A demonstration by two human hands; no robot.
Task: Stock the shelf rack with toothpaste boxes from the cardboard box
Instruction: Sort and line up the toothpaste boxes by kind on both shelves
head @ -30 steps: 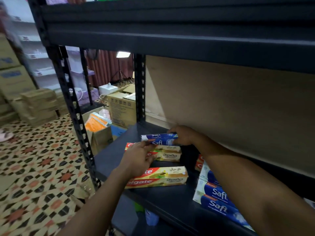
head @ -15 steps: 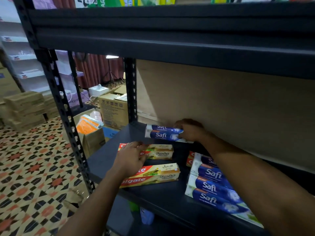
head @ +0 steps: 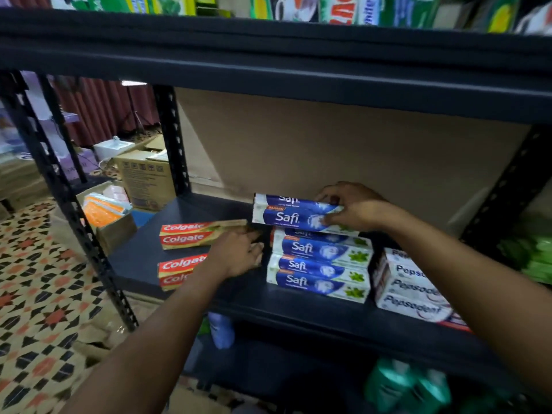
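Observation:
My right hand (head: 352,209) grips the right end of a blue and white Safi toothpaste box (head: 286,215), held just above the rear of a row of Safi boxes (head: 319,265) on the dark shelf (head: 298,312). My left hand (head: 239,255) rests on the right ends of two red Colgate boxes, one at the back (head: 194,234) and one in front (head: 176,271), its fingers stretched toward the Safi row. White Pepsodent boxes (head: 409,289) lie to the right of the Safi row.
A brown backboard (head: 343,150) closes the rear of the shelf. The upper shelf beam (head: 268,61) hangs low overhead. Black rack posts (head: 59,198) stand at the left. Cardboard boxes (head: 146,177) sit on the patterned floor (head: 35,294) behind. Bottles (head: 403,383) stand on the lower shelf.
My right hand has carried the Safi box rightward from above the Colgate boxes to above the Safi row. My left hand has slid right along the Colgate boxes. The view shifted right.

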